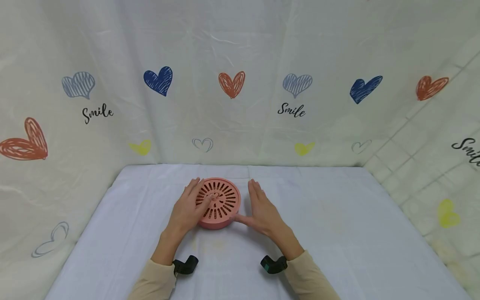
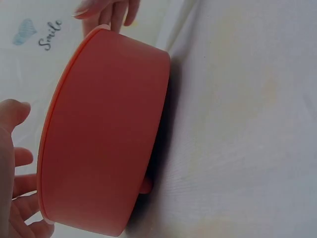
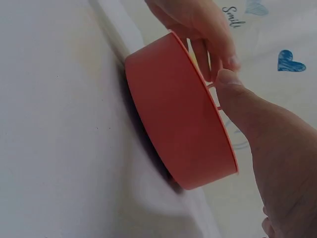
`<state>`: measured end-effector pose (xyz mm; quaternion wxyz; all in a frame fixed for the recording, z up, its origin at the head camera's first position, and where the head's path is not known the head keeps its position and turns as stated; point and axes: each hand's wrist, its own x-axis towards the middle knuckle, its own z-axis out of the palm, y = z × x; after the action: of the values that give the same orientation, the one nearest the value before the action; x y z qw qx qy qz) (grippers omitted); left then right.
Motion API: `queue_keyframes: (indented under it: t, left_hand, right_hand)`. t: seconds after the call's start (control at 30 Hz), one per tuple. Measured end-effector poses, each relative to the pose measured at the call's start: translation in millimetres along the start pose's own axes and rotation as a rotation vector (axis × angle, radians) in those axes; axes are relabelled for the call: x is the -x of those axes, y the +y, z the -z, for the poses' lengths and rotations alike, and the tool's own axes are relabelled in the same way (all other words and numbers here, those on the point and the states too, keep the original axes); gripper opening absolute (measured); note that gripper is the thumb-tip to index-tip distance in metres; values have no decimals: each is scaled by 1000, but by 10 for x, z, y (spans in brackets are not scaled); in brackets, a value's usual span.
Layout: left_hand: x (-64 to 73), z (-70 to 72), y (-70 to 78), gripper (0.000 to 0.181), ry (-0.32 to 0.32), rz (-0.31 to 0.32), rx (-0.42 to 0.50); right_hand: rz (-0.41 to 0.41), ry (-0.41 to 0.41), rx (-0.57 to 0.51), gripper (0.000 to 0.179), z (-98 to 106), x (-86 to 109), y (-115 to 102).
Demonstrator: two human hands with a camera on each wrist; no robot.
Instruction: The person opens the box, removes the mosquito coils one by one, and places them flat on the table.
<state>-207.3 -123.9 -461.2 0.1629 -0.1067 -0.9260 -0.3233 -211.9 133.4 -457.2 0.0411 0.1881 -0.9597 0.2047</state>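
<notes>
A round pink-red mosquito coil holder (image 1: 226, 208) sits flat on the white-covered table, its lid cut with radial slots and topped by a small central knob. My left hand (image 1: 186, 210) lies along its left rim, fingers fairly straight, the thumb reaching over the lid towards the knob. On the other side, my right hand (image 1: 264, 212) holds its fingers straight and apart from the holder, with the thumb tip close to the lower right rim. Whether that thumb touches is unclear. The left wrist view shows the smooth side wall (image 2: 104, 134) and a small foot underneath.
White cloth (image 1: 318, 233) covers the table. Behind it hangs a pale curtain (image 1: 258, 129) printed with hearts and the word Smile, and it continues down both sides. A black wrist camera (image 1: 185, 265) sits at the left cuff, another (image 1: 273, 265) at the right.
</notes>
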Motion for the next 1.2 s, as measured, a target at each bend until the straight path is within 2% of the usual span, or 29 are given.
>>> queue_keyframes:
  t: [0.5, 0.87, 1.2]
  left_hand:
    - [-21, -30, 17, 62, -16, -2, 14]
    - [-30, -74, 11, 48, 35, -113, 15]
    - [-3, -104, 14, 41, 41, -127, 18]
  right_hand:
    - [-3, -46, -43, 127, -101, 1, -33]
    - [-3, -111, -84, 130, -219, -11, -51]
    - [-38, -130, -136, 129, -267, 17, -69]
